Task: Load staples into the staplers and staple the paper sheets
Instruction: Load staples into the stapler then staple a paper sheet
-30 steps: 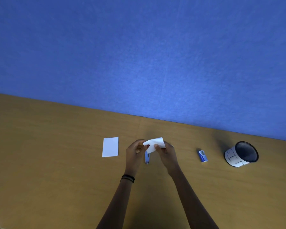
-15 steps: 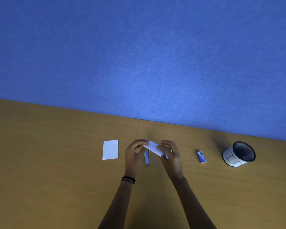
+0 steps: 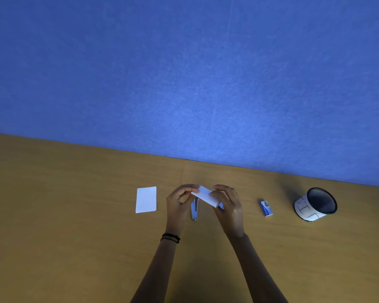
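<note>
Our two hands hold a small white folded paper sheet (image 3: 205, 196) up over the brown wooden counter (image 3: 74, 237). Our left hand (image 3: 178, 206) pinches its left end with closed fingers (image 3: 189, 187), and our right hand (image 3: 229, 209) wraps its fingers around the right end. A second ago the paper stood up more, with its flat side facing us; now it is tipped flatter and slants down to the right. Our hands have also moved a little apart.

Under the paper, a thin silver stapler (image 3: 194, 209) lies on the counter between our hands. A flat white paper sheet (image 3: 146, 199) lies to the left, well apart. To the right sit a small blue and white staple box (image 3: 266, 208) and a black mesh cup with white paper around it (image 3: 315, 204). A black band (image 3: 170, 237) is on our left wrist. Behind the counter is a blue wall (image 3: 184, 73).
</note>
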Demonstrator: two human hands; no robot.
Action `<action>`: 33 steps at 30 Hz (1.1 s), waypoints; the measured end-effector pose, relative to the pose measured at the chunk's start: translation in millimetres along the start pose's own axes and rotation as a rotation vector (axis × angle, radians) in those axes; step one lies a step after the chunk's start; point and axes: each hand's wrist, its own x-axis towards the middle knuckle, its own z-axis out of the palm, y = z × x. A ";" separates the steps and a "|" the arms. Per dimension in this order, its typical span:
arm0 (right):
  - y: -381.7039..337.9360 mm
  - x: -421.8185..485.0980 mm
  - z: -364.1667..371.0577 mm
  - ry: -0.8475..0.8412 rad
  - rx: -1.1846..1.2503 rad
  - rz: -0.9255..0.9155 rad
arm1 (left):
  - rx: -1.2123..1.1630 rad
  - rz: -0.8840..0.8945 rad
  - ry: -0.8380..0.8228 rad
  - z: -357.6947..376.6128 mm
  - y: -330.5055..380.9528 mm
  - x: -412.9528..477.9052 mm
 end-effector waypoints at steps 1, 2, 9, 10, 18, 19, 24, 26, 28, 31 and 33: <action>0.3 -0.3 -0.4 0.000 0.002 0.002 | 0.002 -0.002 -0.001 0.2 0.2 -0.1; 0.5 -0.8 -1.2 0.003 0.005 0.004 | 0.003 -0.002 -0.003 0.5 0.4 -0.6; 3.1 -5.9 -5.7 0.015 0.019 0.008 | 0.012 0.043 -0.025 3.4 6.8 -5.2; 3.4 -6.7 -6.5 0.014 0.022 0.014 | 0.019 0.048 -0.030 4.0 7.6 -5.9; 1.1 -13.9 -28.4 -0.039 0.251 0.202 | 0.029 -0.089 -0.088 19.5 10.8 -15.0; 2.4 -15.2 -31.8 -0.051 0.287 0.266 | 0.025 -0.105 -0.087 22.8 11.0 -17.1; 13.7 -18.1 -47.9 -0.039 0.361 0.471 | 0.040 -0.133 -0.055 42.3 15.1 -25.6; 18.2 -16.9 -54.7 -0.024 0.373 0.538 | 0.056 -0.123 -0.090 50.0 17.3 -28.0; 21.3 -16.4 -62.5 -0.024 0.370 0.555 | 0.069 -0.127 -0.130 57.6 19.0 -29.9; 23.6 -18.3 -74.5 -0.043 0.355 0.539 | 0.056 -0.138 -0.169 72.4 22.0 -33.2; 24.9 -22.0 -80.5 -0.044 0.320 0.531 | 0.054 -0.149 -0.159 84.0 24.8 -35.9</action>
